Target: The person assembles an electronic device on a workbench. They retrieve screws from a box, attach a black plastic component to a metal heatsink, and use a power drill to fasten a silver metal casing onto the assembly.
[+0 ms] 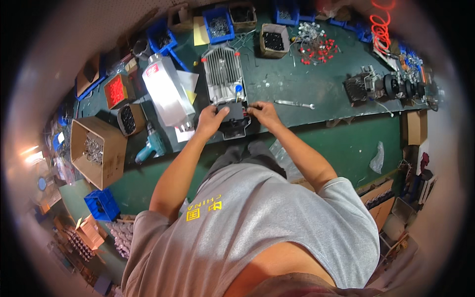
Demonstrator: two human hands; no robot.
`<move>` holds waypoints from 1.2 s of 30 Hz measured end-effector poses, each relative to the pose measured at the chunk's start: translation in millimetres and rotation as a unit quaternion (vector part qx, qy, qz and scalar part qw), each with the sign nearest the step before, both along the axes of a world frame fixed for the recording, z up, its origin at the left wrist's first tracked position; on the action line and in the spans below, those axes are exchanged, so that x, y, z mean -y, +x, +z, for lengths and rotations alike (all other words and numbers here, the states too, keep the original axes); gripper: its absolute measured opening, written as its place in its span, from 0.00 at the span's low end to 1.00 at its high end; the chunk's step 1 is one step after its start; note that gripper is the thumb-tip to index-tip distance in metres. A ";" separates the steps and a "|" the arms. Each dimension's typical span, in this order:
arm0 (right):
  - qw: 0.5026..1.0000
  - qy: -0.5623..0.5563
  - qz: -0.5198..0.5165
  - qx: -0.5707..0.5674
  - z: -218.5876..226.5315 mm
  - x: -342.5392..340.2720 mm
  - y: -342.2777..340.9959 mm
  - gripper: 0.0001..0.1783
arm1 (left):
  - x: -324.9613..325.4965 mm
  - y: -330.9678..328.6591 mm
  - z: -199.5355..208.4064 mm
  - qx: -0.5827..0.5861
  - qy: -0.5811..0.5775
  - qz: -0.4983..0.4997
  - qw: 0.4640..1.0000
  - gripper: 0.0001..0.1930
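Note:
A finned metal housing lies on the workbench in front of me, with a blue round cap on it. At its near end sits a flat dark grey box-shaped part, above a black end piece. My left hand grips the dark part from its left side, the thumb lying on top. On the other side my right hand has its fingers closed at the part's right edge, next to something small and red. What those fingers hold is too small to make out.
A silver cover lies left of the housing, and a teal cordless drill by the bench edge. To the right are a wrench and assembled units. Cardboard boxes, blue bins and red-tipped wires surround the work.

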State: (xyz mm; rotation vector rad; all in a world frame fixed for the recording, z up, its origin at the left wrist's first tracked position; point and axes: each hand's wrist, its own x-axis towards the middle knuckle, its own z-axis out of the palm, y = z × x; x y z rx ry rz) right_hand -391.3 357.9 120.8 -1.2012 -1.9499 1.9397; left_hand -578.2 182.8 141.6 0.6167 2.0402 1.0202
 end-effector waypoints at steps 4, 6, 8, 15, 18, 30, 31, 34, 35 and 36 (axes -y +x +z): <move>0.998 -0.030 0.033 0.031 1.2 -12.5 -6.1 0.10 | -1.5 3.6 16.7 0.011 0.014 0.011 1.000 0.27; 0.996 -0.072 0.041 0.042 -1.9 -18.2 -11.7 0.10 | -4.0 4.2 29.2 0.041 0.035 0.022 0.998 0.25; 0.992 -0.110 0.039 0.041 4.6 -23.5 -9.7 0.08 | -2.8 1.3 30.4 0.045 0.003 0.011 0.999 0.23; 0.993 -0.013 0.066 0.101 -0.3 -13.2 -19.3 0.05 | 1.4 10.1 24.5 0.000 -0.014 0.021 1.000 0.26; 0.997 -0.017 0.049 0.050 -21.1 -18.6 -16.0 0.07 | -7.7 11.6 35.9 0.018 0.007 0.021 1.000 0.23; 0.935 0.318 0.129 -0.089 7.5 -159.6 -52.5 0.10 | -8.8 33.0 45.4 0.007 -0.005 0.148 0.989 0.21; 0.936 0.323 0.116 -0.083 21.9 -173.0 -69.4 0.10 | 11.4 36.5 23.1 -0.032 -0.025 0.189 0.981 0.23; 0.891 0.431 0.140 0.008 23.1 -241.5 -93.3 0.11 | 17.0 58.8 36.6 -0.077 0.027 0.228 0.970 0.22; 0.895 0.422 0.142 0.029 13.7 -262.4 -99.4 0.11 | 19.8 64.5 44.0 -0.104 0.013 0.231 0.967 0.21; 0.868 0.452 0.201 0.040 10.9 -282.4 -104.4 0.12 | 25.2 70.6 56.6 -0.105 0.010 0.239 0.965 0.18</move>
